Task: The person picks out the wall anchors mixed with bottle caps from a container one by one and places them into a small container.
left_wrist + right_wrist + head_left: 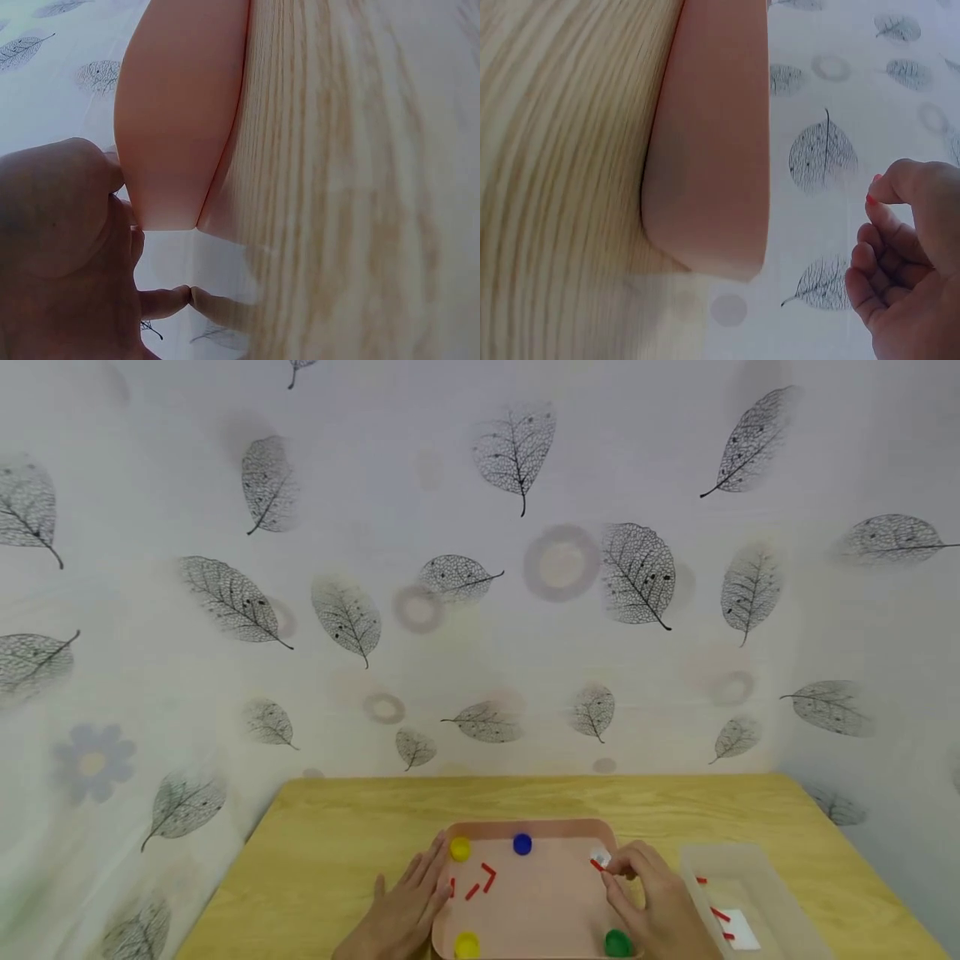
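Note:
A pink tray [525,902] lies on the wooden table. My left hand [405,910] rests against its left rim, fingers mostly straight; the left wrist view shows that hand [67,247] at the tray's side. Over the tray's right part, my right hand [656,897] pinches a small red stick [597,865] between thumb and fingertips, beside a white round piece [602,853]. In the right wrist view, only a red bit [871,199] shows at the fingertips. Several other red sticks [490,883] lie at the tray's left, two of them forming an angle.
Inside the tray are two yellow round pieces, one at back left [460,849] and one at front left [467,945], a blue one [522,844] and a green one [618,942]. A pale bin [787,893] on the right holds red sticks [720,914] and a white card [742,933].

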Available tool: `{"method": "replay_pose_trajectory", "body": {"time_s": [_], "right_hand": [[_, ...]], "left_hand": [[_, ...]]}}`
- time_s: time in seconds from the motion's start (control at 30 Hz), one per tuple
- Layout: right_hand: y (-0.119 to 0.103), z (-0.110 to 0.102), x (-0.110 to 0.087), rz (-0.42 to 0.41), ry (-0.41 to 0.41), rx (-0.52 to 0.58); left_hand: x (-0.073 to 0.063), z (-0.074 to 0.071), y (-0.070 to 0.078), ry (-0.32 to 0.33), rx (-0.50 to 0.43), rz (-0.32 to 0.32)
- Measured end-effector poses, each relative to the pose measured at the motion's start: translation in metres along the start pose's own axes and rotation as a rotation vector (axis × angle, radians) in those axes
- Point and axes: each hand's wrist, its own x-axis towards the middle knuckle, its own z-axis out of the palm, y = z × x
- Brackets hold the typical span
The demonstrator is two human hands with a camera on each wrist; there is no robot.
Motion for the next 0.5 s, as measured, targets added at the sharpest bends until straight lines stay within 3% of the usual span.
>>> {"method": "replay_pose_trajectory", "body": {"time_s": [0.5], "right_hand": [[0.026, -0.036, 0.000, 0.106, 0.050, -0.123]], "left_hand": [[-0.001, -0.001, 0.002, 0.010, -0.009, 0.001]]}}
